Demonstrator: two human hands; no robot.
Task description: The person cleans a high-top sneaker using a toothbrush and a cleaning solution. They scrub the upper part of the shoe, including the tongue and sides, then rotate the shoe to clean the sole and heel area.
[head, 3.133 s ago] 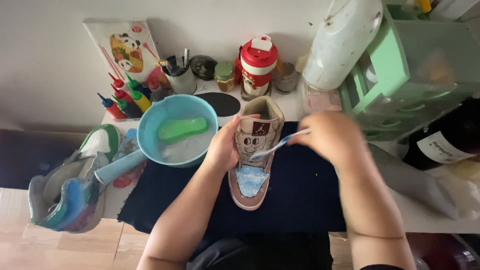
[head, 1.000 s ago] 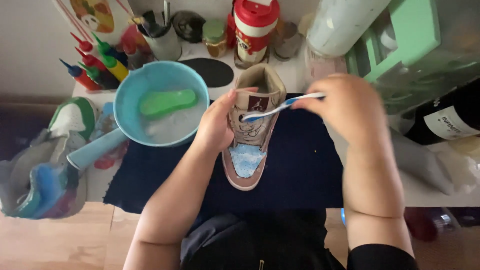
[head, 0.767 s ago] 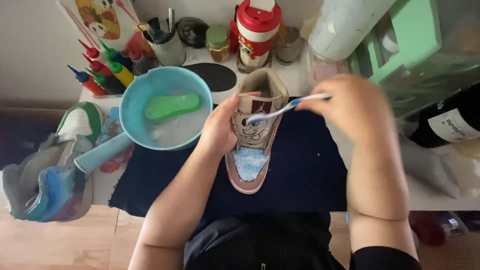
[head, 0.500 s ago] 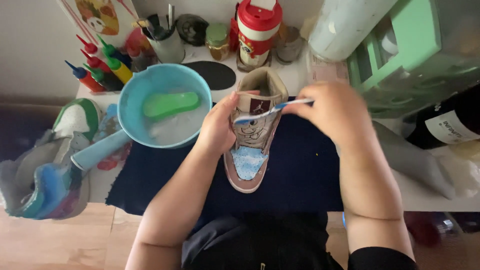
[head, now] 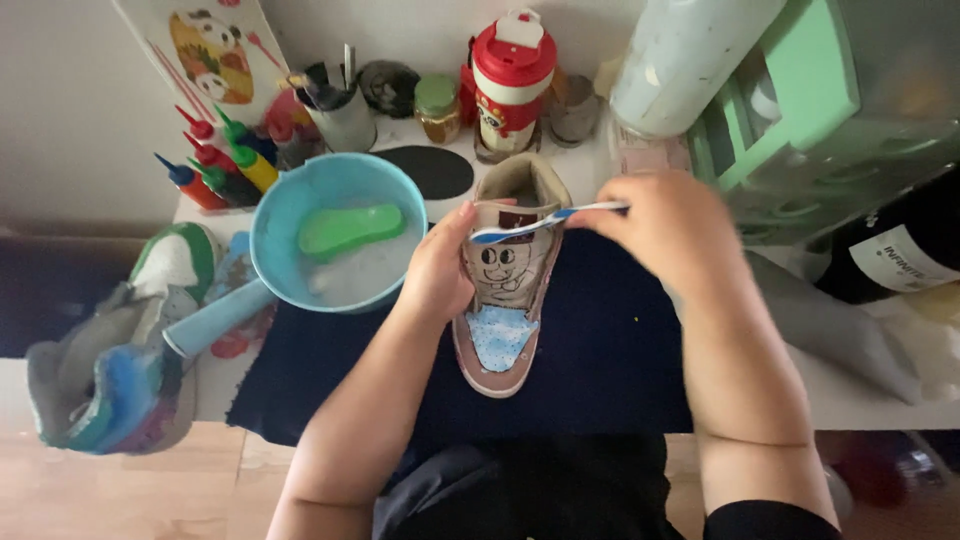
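Fingers [head: 628, 208] of the right hand [head: 668, 225] pinch the white-and-blue toothbrush [head: 545, 220] by its handle end, closed tight around it; the brush lies nearly level, its long axis running left to right across the shoe's tongue, bristle head pointing to the person's left. The left hand [head: 440, 275] cups the left side of the high-top sneaker [head: 508, 280], fingers curled shut against its upper with the thumb up near the collar. This sneaker stands sole-down on a dark blue cloth [head: 610, 350] spread over the tabletop [head: 850, 395], in the middle just in front of the person. Its long axis runs away from the person: the pale blue toe cap points toward the body, the open collar and heel toward the wall. A cartoon face is drawn on the tongue.

Just left of the sneaker sits a light blue basin [head: 275, 215] with a handle reaching down-left; it holds foamy water and a green brush [head: 350, 228] lying across it. Behind it, a grey cup [head: 345, 125] holds several tools, beside squeeze bottles [head: 225, 165] with coloured caps. A small jar [head: 437, 108] and a red-lidded tumbler [head: 512, 80] stand at the back near a black insole [head: 430, 170]. Another sneaker [head: 110, 370], painted blue and green, lies at the tabletop's left edge.
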